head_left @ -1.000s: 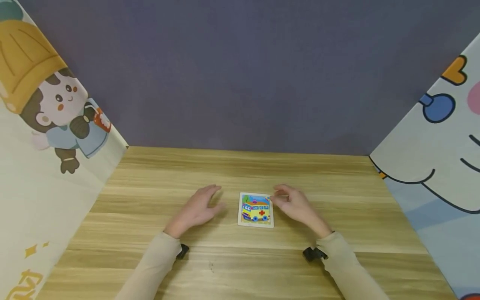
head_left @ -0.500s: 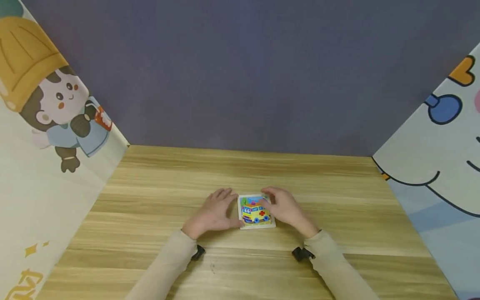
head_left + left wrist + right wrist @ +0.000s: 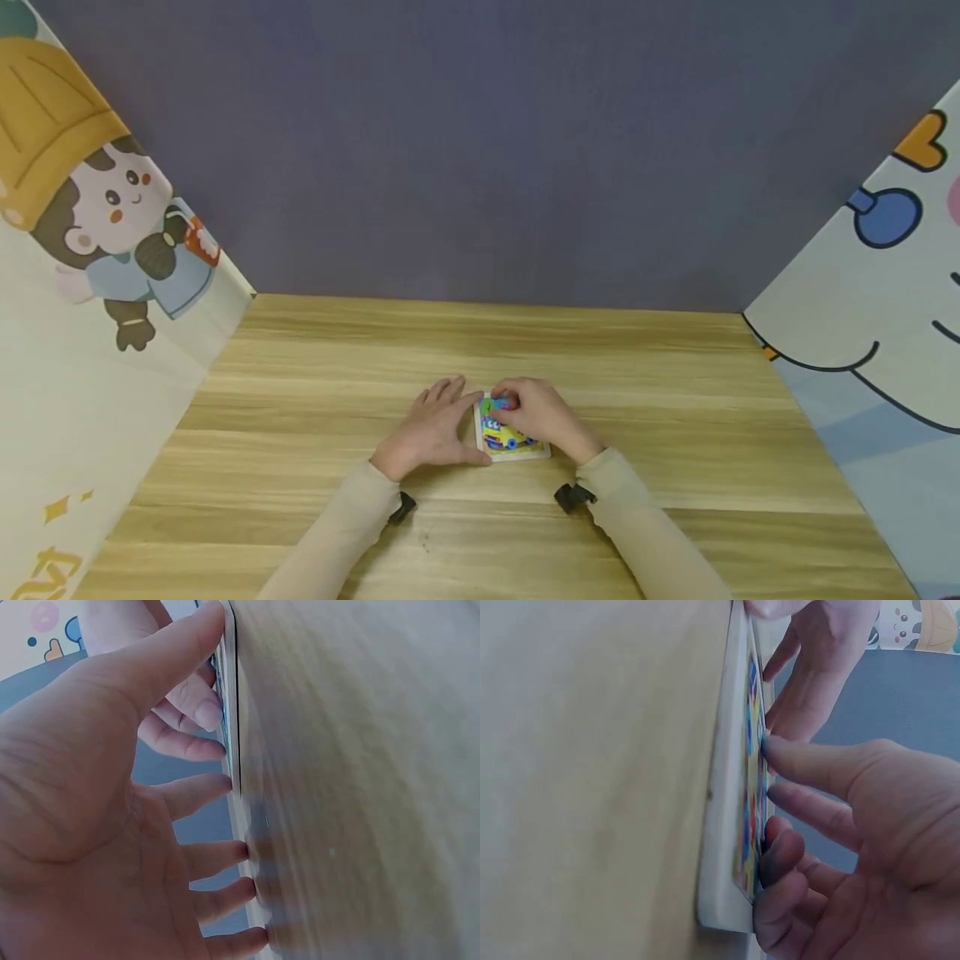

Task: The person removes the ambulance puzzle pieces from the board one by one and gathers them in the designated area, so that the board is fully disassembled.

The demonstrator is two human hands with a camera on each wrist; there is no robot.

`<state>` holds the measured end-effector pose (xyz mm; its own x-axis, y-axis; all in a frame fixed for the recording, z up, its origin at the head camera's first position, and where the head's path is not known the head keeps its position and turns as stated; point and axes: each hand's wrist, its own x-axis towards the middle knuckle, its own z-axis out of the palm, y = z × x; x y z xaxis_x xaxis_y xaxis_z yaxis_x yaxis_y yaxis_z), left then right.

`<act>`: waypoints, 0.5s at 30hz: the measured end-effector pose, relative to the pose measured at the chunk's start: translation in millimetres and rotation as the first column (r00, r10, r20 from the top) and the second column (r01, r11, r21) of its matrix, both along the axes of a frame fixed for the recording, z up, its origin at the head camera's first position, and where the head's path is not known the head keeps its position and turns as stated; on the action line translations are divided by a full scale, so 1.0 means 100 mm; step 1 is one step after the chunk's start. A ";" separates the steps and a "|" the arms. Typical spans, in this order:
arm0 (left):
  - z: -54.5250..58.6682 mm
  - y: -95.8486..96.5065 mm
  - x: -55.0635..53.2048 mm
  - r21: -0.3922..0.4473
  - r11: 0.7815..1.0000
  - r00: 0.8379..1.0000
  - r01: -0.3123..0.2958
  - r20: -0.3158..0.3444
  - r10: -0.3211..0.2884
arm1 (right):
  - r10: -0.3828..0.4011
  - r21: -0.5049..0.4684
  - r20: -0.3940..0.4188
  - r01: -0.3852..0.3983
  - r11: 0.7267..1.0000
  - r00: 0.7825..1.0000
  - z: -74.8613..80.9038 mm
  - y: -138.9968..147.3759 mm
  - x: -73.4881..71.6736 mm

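A small puzzle board (image 3: 517,454) with a pale frame and a cartoon ambulance picture lies flat on the wooden table. My left hand (image 3: 431,429) spreads along its left side, the thumb (image 3: 202,634) at the near corner and the index finger at the far corner. The other left fingertips rest on the table. Across the upper right of the picture is my right hand (image 3: 542,412), thumb (image 3: 795,759) and index fingertip touching the surface a little apart. Its remaining fingers are bent near the board's edge. The right hand hides much of the ambulance.
The wooden table (image 3: 315,333) ends at a dark blue-grey panel (image 3: 480,150) at the back. White side panels with cartoon prints stand at left (image 3: 120,225) and right (image 3: 885,292). Each wrist wears a black camera mount.
My left hand has moved right to the board's left edge. The right hand has slid left from the board's right edge onto the picture. The board has shifted slightly and turned a little.
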<state>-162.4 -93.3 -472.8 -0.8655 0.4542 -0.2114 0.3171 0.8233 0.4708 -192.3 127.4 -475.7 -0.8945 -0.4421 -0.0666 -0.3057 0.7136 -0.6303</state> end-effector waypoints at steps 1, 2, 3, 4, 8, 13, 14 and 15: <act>0.00 0.00 0.00 -0.005 1.000 1.000 -0.001 -0.002 0.001 | -0.002 0.005 0.010 0.002 1.000 1.000 0.01 -0.01 -0.01; 0.01 0.01 -0.01 -0.008 1.000 1.000 -0.002 -0.002 0.002 | -0.003 0.007 0.018 0.003 1.000 1.000 0.02 -0.01 -0.01; 0.02 0.01 -0.01 -0.010 1.000 1.000 -0.004 -0.001 0.004 | -0.005 0.012 0.021 0.005 1.000 1.000 0.03 -0.01 -0.02; 0.02 0.01 -0.01 -0.010 1.000 1.000 -0.006 0.000 0.006 | -0.006 0.017 0.022 0.005 1.000 1.000 0.03 -0.01 -0.02; 0.04 0.03 -0.02 -0.013 1.000 1.000 -0.004 0.005 0.004 | -0.002 0.024 0.023 0.002 1.000 1.000 0.04 -0.01 -0.01; 0.05 0.02 -0.02 -0.020 1.000 1.000 0.005 0.015 -0.005 | 0.013 0.032 0.014 -0.013 0.999 1.000 0.01 -0.04 0.02; 0.05 0.02 -0.02 -0.020 1.000 1.000 0.004 0.016 -0.004 | 0.020 0.036 0.006 -0.021 0.999 1.000 0.00 -0.05 0.02; 0.05 0.01 -0.02 -0.018 1.000 1.000 0.003 0.015 -0.003 | 0.026 0.043 -0.006 -0.026 0.999 1.000 -0.01 -0.06 0.02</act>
